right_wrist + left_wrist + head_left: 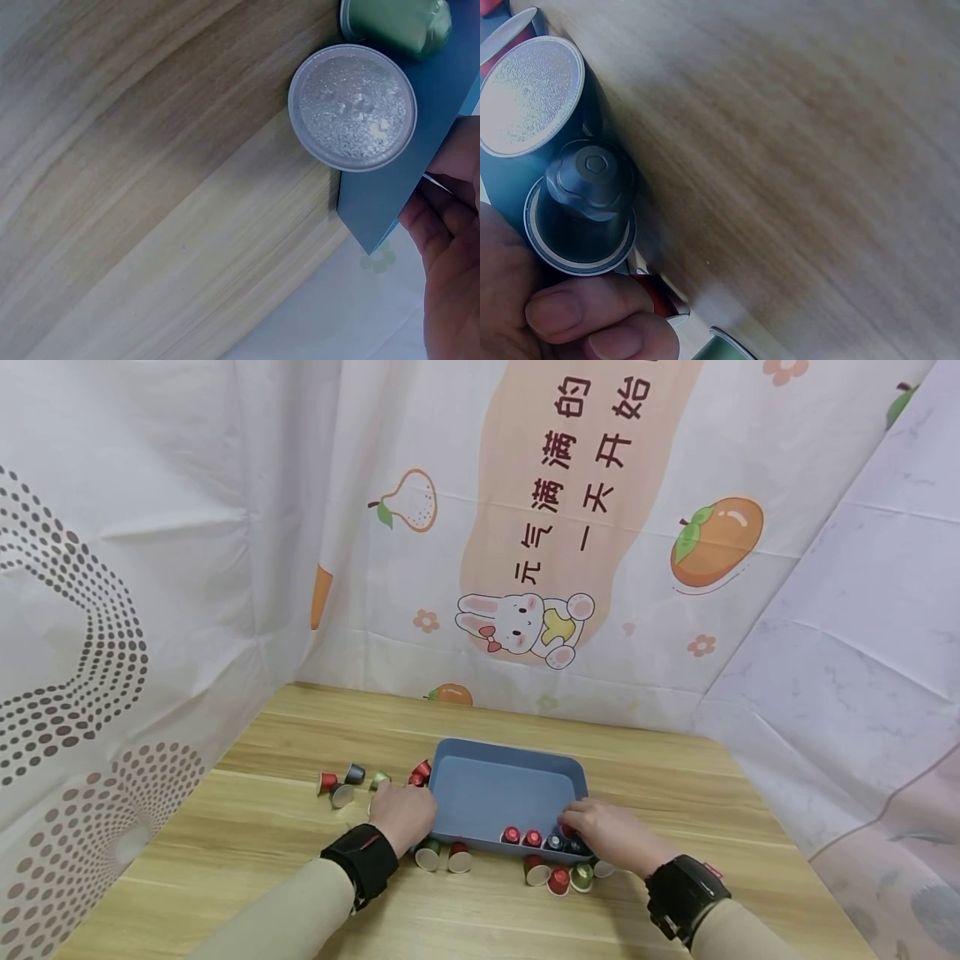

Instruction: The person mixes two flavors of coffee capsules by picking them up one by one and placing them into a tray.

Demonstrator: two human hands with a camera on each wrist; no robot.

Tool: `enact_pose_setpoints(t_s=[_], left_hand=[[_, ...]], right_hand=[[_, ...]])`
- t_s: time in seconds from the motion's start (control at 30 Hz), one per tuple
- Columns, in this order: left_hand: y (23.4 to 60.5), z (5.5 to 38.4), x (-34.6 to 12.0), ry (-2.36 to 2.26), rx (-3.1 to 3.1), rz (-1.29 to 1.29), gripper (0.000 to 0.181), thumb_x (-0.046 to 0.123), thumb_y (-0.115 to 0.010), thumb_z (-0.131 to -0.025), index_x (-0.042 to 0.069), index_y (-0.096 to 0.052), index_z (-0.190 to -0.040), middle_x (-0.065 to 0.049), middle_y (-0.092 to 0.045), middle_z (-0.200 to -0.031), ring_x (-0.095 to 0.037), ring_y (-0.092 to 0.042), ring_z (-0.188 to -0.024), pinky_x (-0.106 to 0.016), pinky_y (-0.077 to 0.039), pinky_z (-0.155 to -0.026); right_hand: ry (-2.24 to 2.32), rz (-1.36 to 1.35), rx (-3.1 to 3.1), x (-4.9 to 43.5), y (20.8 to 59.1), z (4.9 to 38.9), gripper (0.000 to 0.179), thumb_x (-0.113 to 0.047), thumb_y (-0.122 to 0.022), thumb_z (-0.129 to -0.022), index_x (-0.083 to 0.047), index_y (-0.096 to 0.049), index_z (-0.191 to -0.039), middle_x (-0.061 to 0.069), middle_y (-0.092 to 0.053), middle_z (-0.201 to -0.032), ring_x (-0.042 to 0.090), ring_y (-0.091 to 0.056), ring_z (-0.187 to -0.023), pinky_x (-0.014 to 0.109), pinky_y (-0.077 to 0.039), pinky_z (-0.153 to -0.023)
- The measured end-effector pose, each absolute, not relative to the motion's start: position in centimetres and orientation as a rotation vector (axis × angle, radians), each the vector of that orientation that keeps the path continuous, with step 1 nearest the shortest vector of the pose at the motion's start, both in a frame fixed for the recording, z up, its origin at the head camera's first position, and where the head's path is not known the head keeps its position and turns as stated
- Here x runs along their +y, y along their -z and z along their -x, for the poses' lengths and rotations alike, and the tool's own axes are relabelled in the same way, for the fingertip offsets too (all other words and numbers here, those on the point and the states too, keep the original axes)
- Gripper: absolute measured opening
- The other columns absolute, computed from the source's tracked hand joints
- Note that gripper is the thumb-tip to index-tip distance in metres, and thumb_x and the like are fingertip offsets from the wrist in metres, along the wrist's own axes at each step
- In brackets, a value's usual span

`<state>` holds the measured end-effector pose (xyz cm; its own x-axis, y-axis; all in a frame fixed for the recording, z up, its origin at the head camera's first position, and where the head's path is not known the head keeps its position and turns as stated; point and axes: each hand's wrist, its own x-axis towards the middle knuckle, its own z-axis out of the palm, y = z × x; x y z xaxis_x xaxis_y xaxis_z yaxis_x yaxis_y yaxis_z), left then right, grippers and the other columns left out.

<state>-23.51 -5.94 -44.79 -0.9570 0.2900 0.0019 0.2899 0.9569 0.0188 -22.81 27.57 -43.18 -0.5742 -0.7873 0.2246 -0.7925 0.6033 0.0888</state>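
Observation:
My left hand [405,817] is at the left front corner of a blue tray [502,758], its fingers curled. In the left wrist view its fingertips lie right at the rim of a dark coffee capsule [592,180]; I cannot tell whether they grip it. A green capsule [381,779] lies just beyond that hand. Over the tray's right front corner, my right hand [611,833] pinches a red coffee capsule [567,831], partly hidden by the fingers. Along the tray's front inside, two red capsules [532,837] and dark ones [554,842] stand in a row.
More capsules lie on the wooden table [465,918]: red [558,882] and green [582,877] ones before the tray, and a red [327,782] and a dark grey one [356,773] to its left. A printed curtain [405,610] hangs behind the table.

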Motion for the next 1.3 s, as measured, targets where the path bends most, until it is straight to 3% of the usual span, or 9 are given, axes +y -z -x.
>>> enact_pose_setpoints(t_s=[0.27,0.47,0.67,0.87,1.07,1.3], left_hand=[[44.8,23.6,-6.0,-0.040,3.104,-0.460,0.041,0.010,-0.061,-0.098,0.017,-0.055,-0.058,0.001,-0.051,-0.059,-0.017,-0.042,-0.060,-0.040,-0.027,-0.072],[44.8,23.5,-6.0,-0.052,3.101,-0.474,0.040,0.009,-0.061,-0.098,0.017,-0.055,-0.059,0.000,-0.051,-0.060,-0.018,-0.041,-0.062,-0.041,-0.029,-0.074],[44.8,23.5,-6.0,-0.050,3.097,-0.475,0.039,0.009,-0.061,-0.098,0.017,-0.056,-0.060,0.000,-0.052,-0.062,-0.018,-0.043,-0.063,-0.042,-0.033,-0.076],[44.7,23.4,-6.0,-0.031,3.104,-0.468,0.037,0.010,-0.061,-0.098,0.017,-0.058,-0.062,0.000,-0.054,-0.063,-0.018,-0.045,-0.062,-0.041,-0.031,-0.074],[44.9,23.4,-6.2,-0.063,3.116,-0.497,0.040,0.008,-0.062,-0.097,0.016,-0.055,-0.059,0.000,-0.050,-0.059,-0.018,-0.038,-0.061,-0.041,-0.027,-0.074],[44.9,23.5,-6.1,-0.085,3.104,-0.484,0.040,0.008,-0.062,-0.097,0.016,-0.055,-0.059,0.001,-0.050,-0.060,-0.017,-0.039,-0.062,-0.042,-0.028,-0.075]], right_hand=[[-0.013,-1.227,-2.692,27.5,42.9,22.6,0.028,0.009,-0.066,-0.090,-0.003,-0.074,-0.113,0.008,-0.074,-0.103,0.023,-0.072,-0.094,0.035,-0.059,-0.079],[-0.058,-1.203,-2.673,27.7,43.0,22.3,0.032,0.012,-0.065,-0.087,-0.001,-0.073,-0.115,0.009,-0.074,-0.103,0.024,-0.072,-0.093,0.035,-0.059,-0.078],[-0.085,-1.141,-2.622,28.3,42.9,22.1,0.034,0.006,-0.072,-0.083,-0.002,-0.072,-0.116,0.007,-0.074,-0.102,0.023,-0.071,-0.093,0.036,-0.058,-0.077],[-0.081,-0.993,-2.535,29.0,42.3,21.7,0.031,0.001,-0.077,-0.081,-0.003,-0.073,-0.112,0.006,-0.074,-0.096,0.021,-0.070,-0.086,0.037,-0.057,-0.070],[-0.082,-0.960,-2.462,29.9,42.3,21.7,0.030,-0.001,-0.079,-0.078,-0.005,-0.075,-0.108,0.003,-0.075,-0.092,0.018,-0.070,-0.080,0.035,-0.057,-0.066],[-0.120,-0.856,-2.592,30.5,42.4,21.3,0.027,-0.008,-0.077,-0.081,-0.012,-0.071,-0.107,-0.009,-0.065,-0.077,0.002,-0.055,-0.064,0.026,-0.045,-0.054]])
